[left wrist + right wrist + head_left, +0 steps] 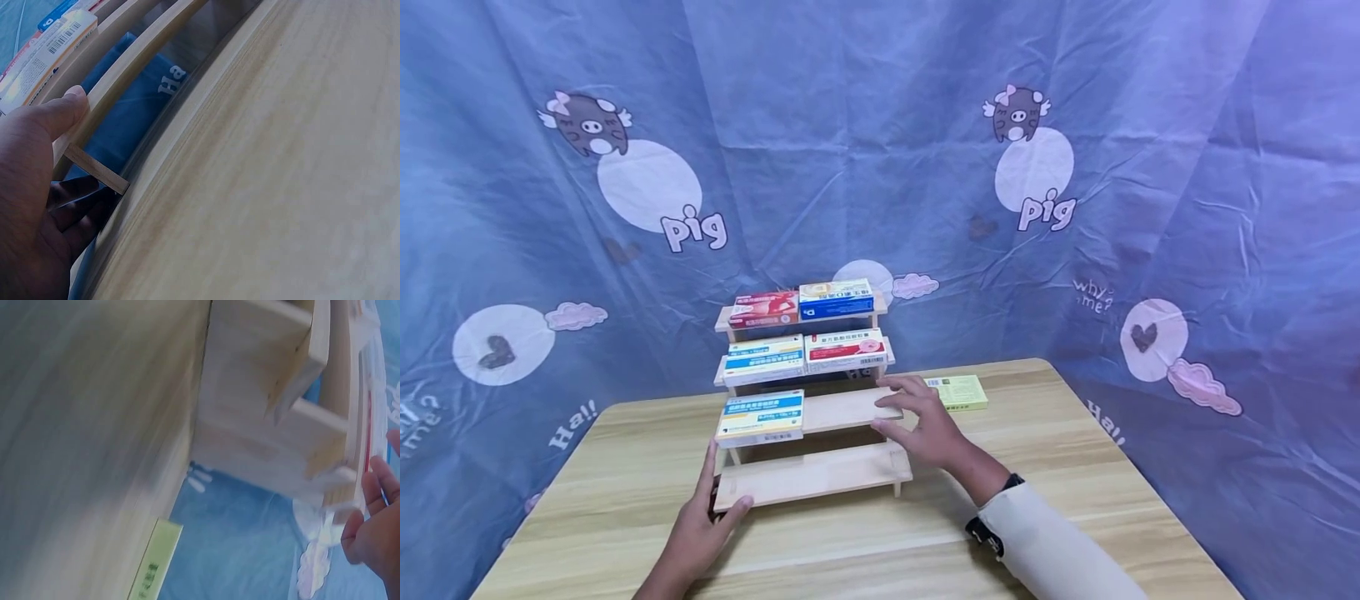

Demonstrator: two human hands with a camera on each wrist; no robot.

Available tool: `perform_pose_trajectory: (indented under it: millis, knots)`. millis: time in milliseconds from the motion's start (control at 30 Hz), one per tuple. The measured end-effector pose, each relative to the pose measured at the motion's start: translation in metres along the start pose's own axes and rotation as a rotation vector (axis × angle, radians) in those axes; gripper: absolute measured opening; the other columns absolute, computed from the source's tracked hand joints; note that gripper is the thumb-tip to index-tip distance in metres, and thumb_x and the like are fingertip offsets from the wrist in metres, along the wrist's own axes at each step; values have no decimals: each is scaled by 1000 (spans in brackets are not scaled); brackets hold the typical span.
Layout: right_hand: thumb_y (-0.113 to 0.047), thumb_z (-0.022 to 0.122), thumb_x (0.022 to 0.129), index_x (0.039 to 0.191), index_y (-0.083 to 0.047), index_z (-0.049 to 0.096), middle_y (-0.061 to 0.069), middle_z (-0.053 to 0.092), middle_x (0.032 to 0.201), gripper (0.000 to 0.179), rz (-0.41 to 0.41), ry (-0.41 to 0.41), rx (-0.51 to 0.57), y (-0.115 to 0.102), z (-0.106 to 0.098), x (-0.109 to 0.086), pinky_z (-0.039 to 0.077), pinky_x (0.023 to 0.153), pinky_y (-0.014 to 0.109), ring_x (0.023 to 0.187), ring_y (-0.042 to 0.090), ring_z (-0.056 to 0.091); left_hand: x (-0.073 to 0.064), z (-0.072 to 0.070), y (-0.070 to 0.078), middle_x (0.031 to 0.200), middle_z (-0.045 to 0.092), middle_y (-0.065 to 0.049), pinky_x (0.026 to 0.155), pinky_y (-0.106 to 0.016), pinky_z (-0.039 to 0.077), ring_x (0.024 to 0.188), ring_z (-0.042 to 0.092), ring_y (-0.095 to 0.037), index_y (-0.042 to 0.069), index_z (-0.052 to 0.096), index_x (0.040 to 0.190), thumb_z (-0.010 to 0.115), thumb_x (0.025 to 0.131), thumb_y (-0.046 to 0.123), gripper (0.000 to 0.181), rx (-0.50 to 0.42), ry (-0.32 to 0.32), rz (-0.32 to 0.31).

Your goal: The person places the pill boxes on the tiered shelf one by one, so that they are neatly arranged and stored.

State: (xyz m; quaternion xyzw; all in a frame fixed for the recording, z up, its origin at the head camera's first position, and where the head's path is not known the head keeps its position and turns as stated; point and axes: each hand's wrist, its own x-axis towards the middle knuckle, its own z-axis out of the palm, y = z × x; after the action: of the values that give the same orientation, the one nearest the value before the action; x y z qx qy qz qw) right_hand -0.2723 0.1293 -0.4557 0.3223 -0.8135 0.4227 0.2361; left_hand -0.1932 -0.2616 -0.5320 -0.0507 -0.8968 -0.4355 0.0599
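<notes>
A stepped wooden display rack [820,477] stands on the table. My left hand [696,529] holds the left end of its lowest step; in the left wrist view the thumb lies on the step and the fingers are below, beside a leg [97,169]. At the right end of the step above is my right hand [928,429], fingers spread and loosely bent, holding nothing; whether it touches the wood I cannot tell. On that same step, at the left, lies a blue, white and yellow medicine box [762,415].
Higher up sit another blue-and-yellow box [763,358], a white-and-red box [844,348], a red box [764,308] and a blue-and-white box [837,300]. A light green box [958,392] lies on the wood-grain table [1037,467], right of the rack. A blue printed curtain [880,167] hangs behind.
</notes>
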Motion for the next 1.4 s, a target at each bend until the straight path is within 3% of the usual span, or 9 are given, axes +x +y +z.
perform_pose_trajectory:
  millis: [167,300,567,733,867,1167,1400]
  knots:
    - [-8,82,97,107,-3,85,20,75,132,11,-47,41,66,12,-16,-4,55,105,46,121,39,69,-1,1,1,160,47,-41,100,-59,60,138,61,-56,37,-18,174,70,108,44,110,-5,1,-11]
    - [-7,79,100,101,-2,84,18,78,123,8,-7,63,108,20,-27,-7,56,104,35,117,39,72,-1,0,0,160,48,-41,100,-60,60,136,63,-56,37,-18,174,70,108,43,110,-1,2,-10]
    - [-11,77,102,102,-6,85,13,81,123,10,186,104,103,36,-47,-5,49,95,43,120,28,71,-1,-2,3,160,44,-44,98,-61,60,139,59,-60,35,-20,174,69,109,44,110,13,-12,-19]
    - [-11,77,102,102,-6,85,16,81,121,10,235,129,113,47,-60,1,45,88,38,113,14,69,-1,-3,5,159,45,-44,100,-64,59,138,60,-60,35,-19,174,69,109,44,110,23,-3,-8]
    - [-12,76,102,102,-6,85,18,80,122,10,267,133,116,57,-69,4,44,86,34,111,10,67,0,-3,5,158,48,-44,100,-64,58,136,61,-59,35,-19,174,69,109,43,110,25,4,2]
    - [-19,77,104,103,-2,83,19,78,129,19,390,105,97,85,-81,9,47,83,32,120,26,68,-2,-1,4,157,48,-45,99,-64,59,135,61,-60,35,-16,175,70,109,41,109,23,14,14]
    - [-23,74,107,122,3,78,23,72,139,31,531,100,123,110,-95,9,47,110,47,134,39,63,-1,-2,4,159,47,-43,100,-61,59,137,61,-58,35,-18,174,69,109,42,110,14,-1,-1]
